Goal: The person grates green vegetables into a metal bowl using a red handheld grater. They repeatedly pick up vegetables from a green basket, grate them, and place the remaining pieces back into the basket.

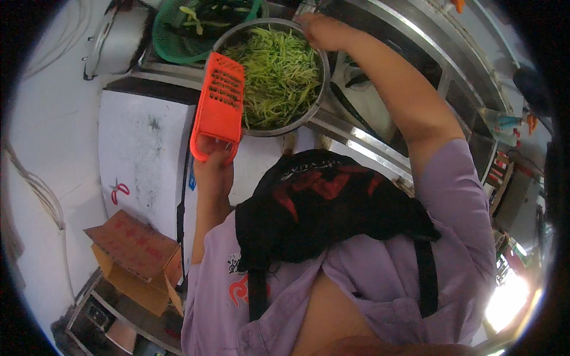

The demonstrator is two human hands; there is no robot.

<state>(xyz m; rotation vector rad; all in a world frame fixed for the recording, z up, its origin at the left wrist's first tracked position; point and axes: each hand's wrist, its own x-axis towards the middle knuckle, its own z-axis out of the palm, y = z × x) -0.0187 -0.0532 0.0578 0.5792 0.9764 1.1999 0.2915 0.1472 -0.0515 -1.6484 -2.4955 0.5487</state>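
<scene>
My left hand (216,171) grips the handle loop of an orange plastic grater (221,95). The grater leans over the near left rim of a round metal bowl (324,84), its rows of holes facing up. Fine green vegetable shreds (278,75) heap up inside that bowl. At the bowl's far right rim is my right hand (320,32), its fingers blurred and curled; whether it holds the rim or something else cannot be made out.
Left of the bowl, a green plastic basket (167,42) contains dark green vegetables. Red-handled scissors (118,191) lie on a white lid (142,133), with an open cardboard box (138,253) nearer me. A metal pot (118,42) stands far left; steel counter edging (356,133) runs right.
</scene>
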